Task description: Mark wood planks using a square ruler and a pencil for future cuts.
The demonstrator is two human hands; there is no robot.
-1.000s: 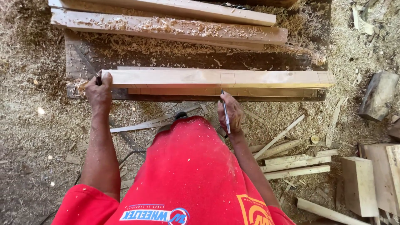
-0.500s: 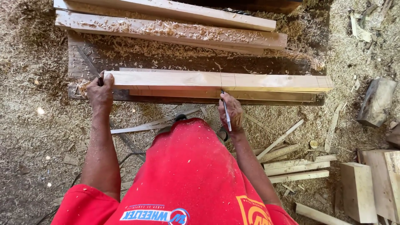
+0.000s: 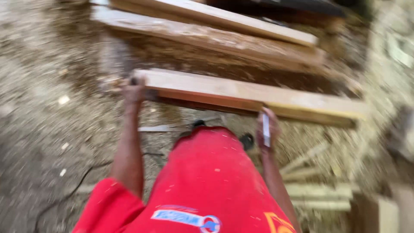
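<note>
Since half a second ago the view has swung and blurred, and the wooden beam [image 3: 254, 96] now runs slanted across the frame, its right end lower than before, while both hands have kept their places on it. Fingers of the left hand [image 3: 134, 91] are curled together over the beam's left end, clamped on it, the arm reaching straight forward from a red sleeve. The right hand [image 3: 267, 128] sits at the beam's near edge right of its middle, its fingers closed around a pen [image 3: 266, 129] that lies along the hand pointing toward the wood; whether the tip touches the beam is lost in the blur. A second length of timber shows just under the beam's near edge. The beam lies on a dark tabletop [image 3: 129, 56] strewn with shavings. Beyond it, two longer planks [image 3: 224, 30] lie side by side, slanting the same way. Below the hands the person's red shirt [image 3: 207, 181] fills the lower middle. Sawdust covers the floor [image 3: 51, 129] all around, with pale offcuts [image 3: 319, 190] lying to the right and a thin dark cable [image 3: 77, 181] trailing at the left.
</note>
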